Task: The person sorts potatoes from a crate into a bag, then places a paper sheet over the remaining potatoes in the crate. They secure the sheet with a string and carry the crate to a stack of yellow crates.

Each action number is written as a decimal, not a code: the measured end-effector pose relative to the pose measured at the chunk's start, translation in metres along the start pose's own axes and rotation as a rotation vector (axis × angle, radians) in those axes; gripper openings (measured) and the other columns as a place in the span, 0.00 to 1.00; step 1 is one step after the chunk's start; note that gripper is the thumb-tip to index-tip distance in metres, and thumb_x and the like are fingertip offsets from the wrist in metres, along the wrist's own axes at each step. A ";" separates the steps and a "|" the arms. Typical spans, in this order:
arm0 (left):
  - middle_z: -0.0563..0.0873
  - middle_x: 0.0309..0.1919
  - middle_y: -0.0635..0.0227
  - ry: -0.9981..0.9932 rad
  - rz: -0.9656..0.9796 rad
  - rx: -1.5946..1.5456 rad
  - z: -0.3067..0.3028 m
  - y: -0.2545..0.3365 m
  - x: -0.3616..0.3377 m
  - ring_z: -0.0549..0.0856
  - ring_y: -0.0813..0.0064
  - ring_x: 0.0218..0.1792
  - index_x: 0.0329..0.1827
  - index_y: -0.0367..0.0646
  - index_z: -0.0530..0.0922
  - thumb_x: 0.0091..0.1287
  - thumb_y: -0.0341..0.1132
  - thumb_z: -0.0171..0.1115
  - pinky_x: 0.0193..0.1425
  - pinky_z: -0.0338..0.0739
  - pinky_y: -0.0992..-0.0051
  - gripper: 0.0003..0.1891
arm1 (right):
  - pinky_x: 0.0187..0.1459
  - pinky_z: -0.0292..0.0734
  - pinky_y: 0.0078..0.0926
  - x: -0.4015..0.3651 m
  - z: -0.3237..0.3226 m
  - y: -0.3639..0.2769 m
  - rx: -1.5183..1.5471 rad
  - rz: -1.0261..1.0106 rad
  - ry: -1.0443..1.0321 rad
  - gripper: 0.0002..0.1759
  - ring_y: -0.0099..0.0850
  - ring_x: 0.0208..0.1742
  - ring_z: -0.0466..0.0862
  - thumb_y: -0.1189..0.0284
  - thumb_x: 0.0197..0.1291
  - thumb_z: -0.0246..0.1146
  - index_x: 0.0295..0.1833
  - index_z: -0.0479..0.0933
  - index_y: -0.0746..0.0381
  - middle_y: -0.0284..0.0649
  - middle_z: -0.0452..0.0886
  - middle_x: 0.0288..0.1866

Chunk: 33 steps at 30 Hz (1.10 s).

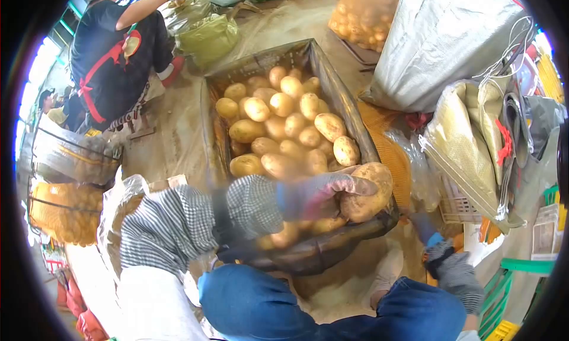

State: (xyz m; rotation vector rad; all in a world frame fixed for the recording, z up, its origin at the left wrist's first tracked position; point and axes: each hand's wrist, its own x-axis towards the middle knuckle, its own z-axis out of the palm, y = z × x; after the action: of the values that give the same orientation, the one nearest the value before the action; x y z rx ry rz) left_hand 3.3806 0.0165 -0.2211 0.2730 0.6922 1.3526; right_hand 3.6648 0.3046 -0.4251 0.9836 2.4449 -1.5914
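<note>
A dark, lined crate (207,127) full of potatoes (281,104) stands in front of my knees. My left hand (323,194), in a dirty glove with a checked sleeve above it, grips a large potato (366,193) over the crate's near right corner. Down at the right, outside the crate and beside my knee, is my right hand (428,234) in a blue and dark glove. Its fingers are blurred, and what they hold, if anything, cannot be made out.
A person (118,56) in dark clothes sits at the upper left. Net sacks of potatoes (364,21) stand at the top and left. A large silver sack (444,38) and a beige sack (465,145) stand at the right, near a green stool (524,267).
</note>
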 end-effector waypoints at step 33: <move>0.74 0.61 0.58 0.639 0.598 0.209 0.018 -0.200 0.230 0.75 0.68 0.60 0.70 0.38 0.62 0.73 0.49 0.49 0.63 0.70 0.70 0.29 | 0.53 0.73 0.21 0.022 0.002 -0.066 0.265 -0.521 0.171 0.19 0.26 0.56 0.71 0.77 0.67 0.56 0.62 0.64 0.67 0.40 0.66 0.58</move>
State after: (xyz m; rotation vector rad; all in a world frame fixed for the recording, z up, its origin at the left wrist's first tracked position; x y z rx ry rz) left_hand 3.5644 0.1950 -0.3876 0.2197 1.3637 1.9700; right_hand 3.6110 0.2966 -0.3815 0.5435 2.8257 -2.1074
